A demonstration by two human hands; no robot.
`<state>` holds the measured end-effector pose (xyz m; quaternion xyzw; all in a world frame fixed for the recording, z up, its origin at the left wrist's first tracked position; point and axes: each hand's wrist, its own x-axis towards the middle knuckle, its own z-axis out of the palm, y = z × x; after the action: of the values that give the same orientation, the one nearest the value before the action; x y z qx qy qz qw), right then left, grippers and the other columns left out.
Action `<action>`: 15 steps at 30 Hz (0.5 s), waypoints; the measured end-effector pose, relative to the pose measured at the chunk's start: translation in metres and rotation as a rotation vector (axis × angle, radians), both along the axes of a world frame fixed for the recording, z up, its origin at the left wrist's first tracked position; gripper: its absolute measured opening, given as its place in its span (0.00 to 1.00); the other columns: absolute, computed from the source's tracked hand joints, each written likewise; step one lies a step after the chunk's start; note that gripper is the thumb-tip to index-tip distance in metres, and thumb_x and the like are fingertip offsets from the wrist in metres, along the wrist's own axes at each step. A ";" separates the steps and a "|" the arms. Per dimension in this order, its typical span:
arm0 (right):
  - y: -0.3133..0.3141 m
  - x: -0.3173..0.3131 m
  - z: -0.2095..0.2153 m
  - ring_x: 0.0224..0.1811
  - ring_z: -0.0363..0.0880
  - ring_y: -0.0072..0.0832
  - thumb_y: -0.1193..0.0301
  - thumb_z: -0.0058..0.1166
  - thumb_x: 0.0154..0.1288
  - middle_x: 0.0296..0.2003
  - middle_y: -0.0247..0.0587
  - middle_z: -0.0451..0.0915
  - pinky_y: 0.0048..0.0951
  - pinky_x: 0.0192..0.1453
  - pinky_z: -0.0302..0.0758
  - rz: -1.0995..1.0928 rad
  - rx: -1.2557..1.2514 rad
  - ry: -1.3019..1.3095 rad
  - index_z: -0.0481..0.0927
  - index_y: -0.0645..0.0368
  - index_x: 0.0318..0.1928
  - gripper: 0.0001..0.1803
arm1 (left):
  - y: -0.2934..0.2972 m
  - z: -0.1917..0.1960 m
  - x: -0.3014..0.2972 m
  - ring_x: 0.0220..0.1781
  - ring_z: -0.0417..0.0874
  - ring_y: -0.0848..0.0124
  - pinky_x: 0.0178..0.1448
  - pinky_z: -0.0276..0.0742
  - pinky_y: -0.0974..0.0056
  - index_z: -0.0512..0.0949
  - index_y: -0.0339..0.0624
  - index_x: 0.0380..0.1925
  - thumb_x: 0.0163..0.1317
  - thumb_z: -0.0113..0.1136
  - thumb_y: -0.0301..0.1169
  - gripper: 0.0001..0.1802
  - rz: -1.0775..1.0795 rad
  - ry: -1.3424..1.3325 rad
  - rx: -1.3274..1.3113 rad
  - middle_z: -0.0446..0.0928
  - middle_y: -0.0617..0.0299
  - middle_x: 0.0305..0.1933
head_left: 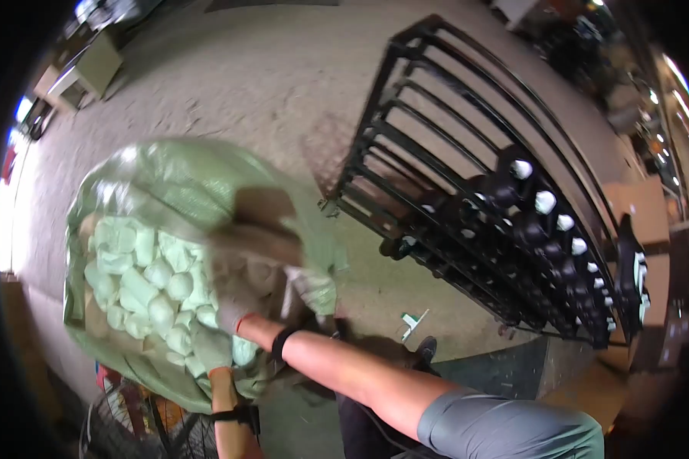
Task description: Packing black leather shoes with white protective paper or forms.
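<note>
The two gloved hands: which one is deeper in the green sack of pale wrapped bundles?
The right hand, wearing a black wristband, reaches up into the green sack among the bundles. The left hand stays at the sack's near edge.

The sack [168,183] is woven green plastic, thin and faintly glossy where light catches its upper fold, creased all over. The packets [142,287] inside it are pale green, wrapped in soft, slightly shiny film, each bulging and wrinkled. The left hand [210,348] and the right hand [233,302] both wear pale, matt cloth gloves, blurred here, with a dark matt band at each wrist. The floor [283,84] is rough, matt grey concrete, stained and scuffed. The rack [452,153] is black-painted metal bars with a dull sheen. The round pieces [545,202] on it look like black plastic with white, smooth ends. The sleeve [505,428] is grey matt cloth.
</note>
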<state>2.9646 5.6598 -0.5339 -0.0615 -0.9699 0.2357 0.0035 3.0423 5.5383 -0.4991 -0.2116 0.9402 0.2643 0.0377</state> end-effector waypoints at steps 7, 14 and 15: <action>0.002 0.027 0.079 0.67 0.84 0.48 0.72 0.57 0.76 0.61 0.56 0.87 0.43 0.73 0.78 0.463 -1.085 -0.490 0.86 0.61 0.62 0.18 | -0.016 0.133 0.018 0.51 0.88 0.66 0.61 0.86 0.58 0.81 0.32 0.62 0.60 0.75 0.22 0.28 -0.095 0.053 0.401 0.89 0.53 0.53; 0.094 0.050 0.107 0.72 0.79 0.62 0.70 0.56 0.69 0.66 0.61 0.85 0.43 0.86 0.67 0.053 -1.021 -0.646 0.73 0.62 0.79 0.37 | -0.031 0.134 0.005 0.53 0.87 0.65 0.60 0.83 0.60 0.81 0.31 0.65 0.70 0.68 0.36 0.28 0.302 0.160 0.534 0.87 0.54 0.54; 0.106 0.058 0.094 0.74 0.76 0.62 0.70 0.57 0.69 0.70 0.63 0.80 0.44 0.85 0.68 0.078 -0.990 -0.478 0.65 0.62 0.83 0.42 | -0.031 0.126 0.002 0.56 0.87 0.65 0.60 0.83 0.59 0.79 0.30 0.68 0.72 0.67 0.37 0.29 0.474 0.173 0.823 0.86 0.54 0.58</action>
<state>3.0222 5.7657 -0.4397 -0.0716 -0.7184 0.6433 -0.2549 3.0440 5.5073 -0.3726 -0.3645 0.6832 0.6323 -0.0215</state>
